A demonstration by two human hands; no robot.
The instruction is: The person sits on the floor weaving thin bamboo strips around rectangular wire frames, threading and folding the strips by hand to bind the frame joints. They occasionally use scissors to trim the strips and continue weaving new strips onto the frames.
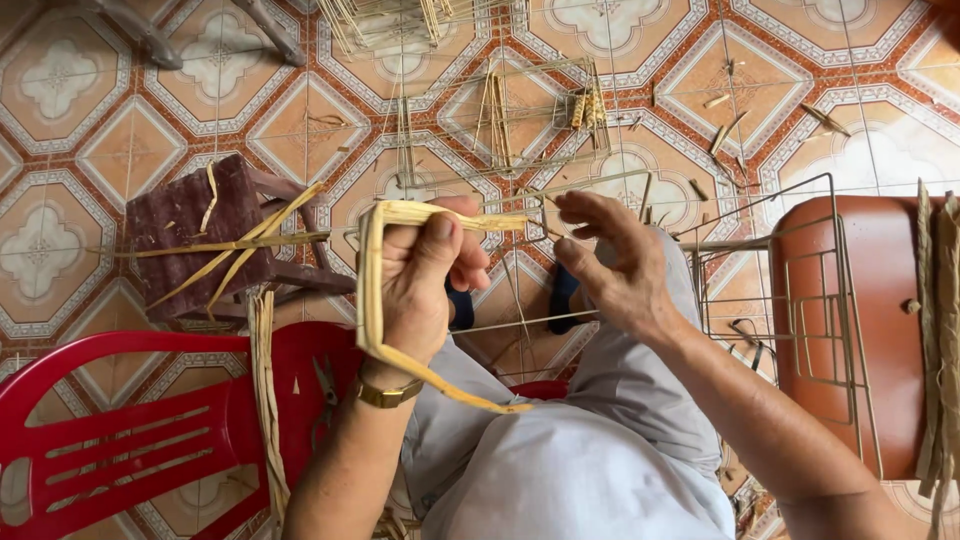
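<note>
Mid-weave: left hand [425, 285] clamped on straw strip [372, 290], right hand [610, 265] spread apart, empty, near wire frame [520, 325]. Next likely calls for threading the strip's end.

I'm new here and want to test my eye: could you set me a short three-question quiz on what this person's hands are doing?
1. True or false: the left hand grips a flat straw-coloured strip.
2. What lies over the small dark wooden stool? A) loose strips B) a cloth C) a hammer
3. Fill in: the right hand has its fingers spread near a thin ____ frame.

Key: 1 true; 2 A; 3 wire.
</note>
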